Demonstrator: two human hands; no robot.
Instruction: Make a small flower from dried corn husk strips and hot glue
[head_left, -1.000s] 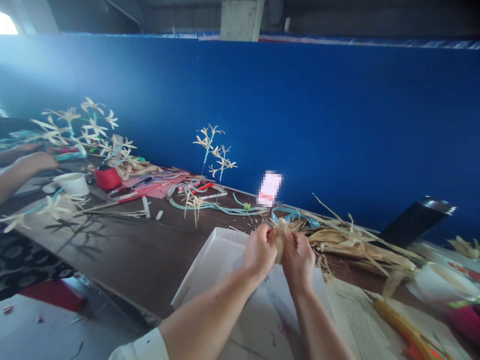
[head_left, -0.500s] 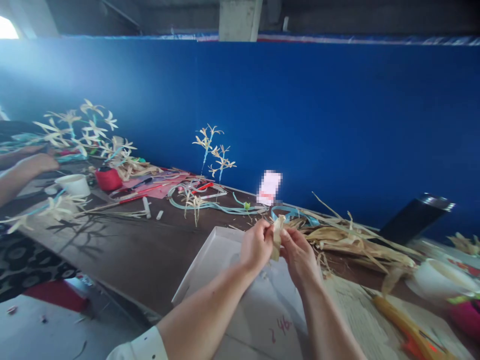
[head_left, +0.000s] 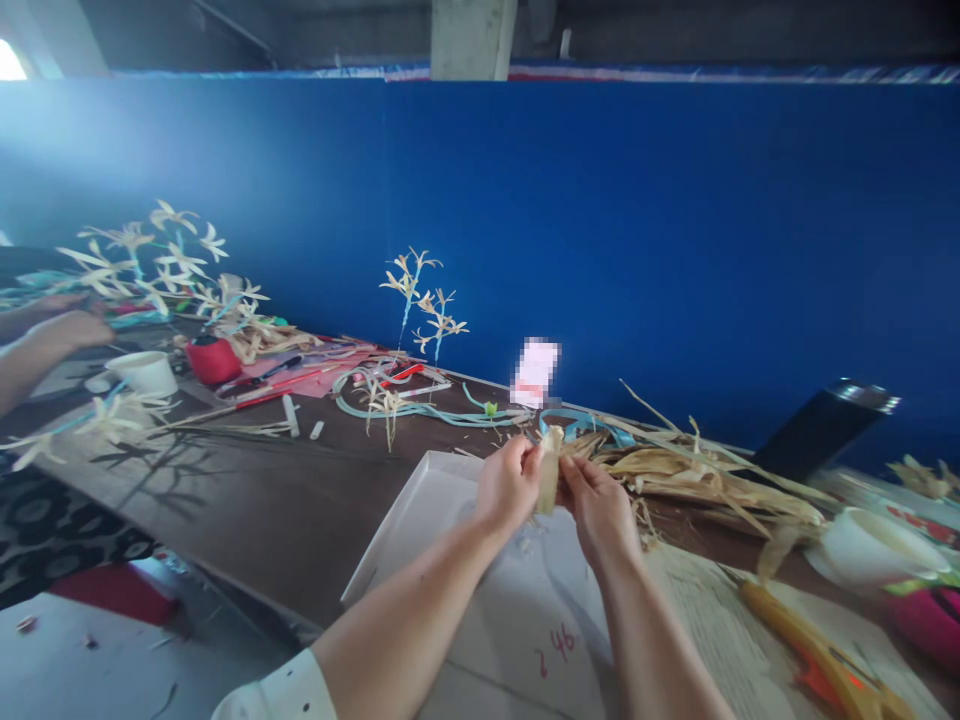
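A pale strip of dried husk (head_left: 550,470) stands upright between my two hands, over the far part of a white tray (head_left: 420,500). My left hand (head_left: 510,488) pinches it from the left, thumb and fingers closed. On its other side my right hand (head_left: 602,505) has its fingers closed together at the strip's right edge; the fingertips are partly hidden. Just beyond my right hand lies a heap of dried husks (head_left: 697,480). A roll of light blue ribbon (head_left: 577,422) lies behind my hands.
Flowers of pale husk (head_left: 412,285) stand along the blue wall. A yellow tool (head_left: 810,640), a white cup (head_left: 874,548) and a black flask (head_left: 821,430) lie to the right. At the left, another person's hands (head_left: 64,325) work near a white mug (head_left: 146,373).
The view has shifted slightly. My right hand's thumb and fingers have changed their place on the strip, which both hands keep in nearly the same spot.
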